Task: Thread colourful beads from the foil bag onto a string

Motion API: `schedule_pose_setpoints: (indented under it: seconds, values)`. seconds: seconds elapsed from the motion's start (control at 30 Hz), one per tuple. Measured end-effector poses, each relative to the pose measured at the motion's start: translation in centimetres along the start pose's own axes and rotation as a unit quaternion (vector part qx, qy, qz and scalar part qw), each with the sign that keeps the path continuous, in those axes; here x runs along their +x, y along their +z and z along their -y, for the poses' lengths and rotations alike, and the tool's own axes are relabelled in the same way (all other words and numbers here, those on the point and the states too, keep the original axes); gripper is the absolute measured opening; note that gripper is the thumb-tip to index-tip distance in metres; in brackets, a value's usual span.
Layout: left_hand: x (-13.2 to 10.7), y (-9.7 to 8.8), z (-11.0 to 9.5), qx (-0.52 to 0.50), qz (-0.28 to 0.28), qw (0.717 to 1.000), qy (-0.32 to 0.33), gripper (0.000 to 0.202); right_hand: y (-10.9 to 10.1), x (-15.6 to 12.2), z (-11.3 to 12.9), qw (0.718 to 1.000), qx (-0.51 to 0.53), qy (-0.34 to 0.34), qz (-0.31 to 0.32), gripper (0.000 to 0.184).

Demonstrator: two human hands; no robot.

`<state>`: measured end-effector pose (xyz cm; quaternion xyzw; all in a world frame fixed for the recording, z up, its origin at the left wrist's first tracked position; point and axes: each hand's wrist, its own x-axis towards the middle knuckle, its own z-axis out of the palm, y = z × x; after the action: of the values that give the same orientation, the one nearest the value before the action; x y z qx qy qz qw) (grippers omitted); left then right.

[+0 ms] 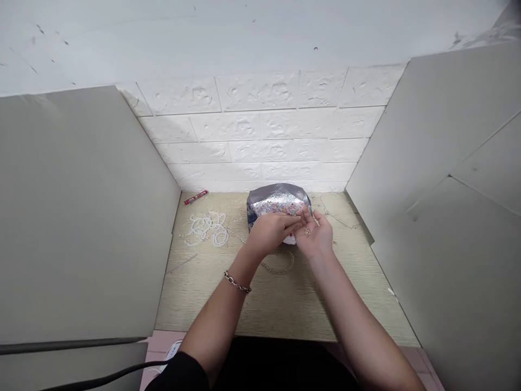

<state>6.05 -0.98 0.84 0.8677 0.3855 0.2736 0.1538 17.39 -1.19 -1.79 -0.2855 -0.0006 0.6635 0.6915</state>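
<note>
Head view: our right hand point(312, 234) lies unclenched, palm up by the bag point(277, 198), likely so the beads point(306, 232) stay cupped; our left hand point(272, 231) picks there, grasp unclear.

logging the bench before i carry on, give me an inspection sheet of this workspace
surface: pale wood desk, things lie toward the back
job's things: shiny bag of mixed beads; tiny piece on the right palm, too small to tell
clutter: white bead strings, red stick, thin chain
hands: left hand fingers reach into right hand, held palm up; bracelet on left wrist
cables: black cable at lower left, off the desk
surroundings: grey boards on both sides, white brick wall behind
</note>
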Motion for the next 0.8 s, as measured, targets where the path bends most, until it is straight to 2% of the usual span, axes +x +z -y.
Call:
schedule_pose_setpoints:
  seconds: [0.13,0.3,0.47,0.8]
  values:
    - [-0.02,0.26,-0.04,0.008,0.034,0.999,0.020,0.025,0.18,-0.33,0.03,1.000,0.014,0.013,0.016,0.021]
    - [0.07,0.30,-0.21,0.025,0.053,0.998,-0.003,0.024,0.22,-0.52,0.04,0.998,0.010,0.012,0.062,0.026]
    - [0.17,0.46,0.00,-0.047,0.050,0.997,-0.027,0.021,0.38,-0.73,0.04,0.997,0.011,0.031,0.070,0.027]
    - [0.02,0.04,-0.52,-0.035,0.013,0.999,-0.027,0.028,0.26,-0.66,0.33,0.996,0.036,0.047,0.060,0.024]
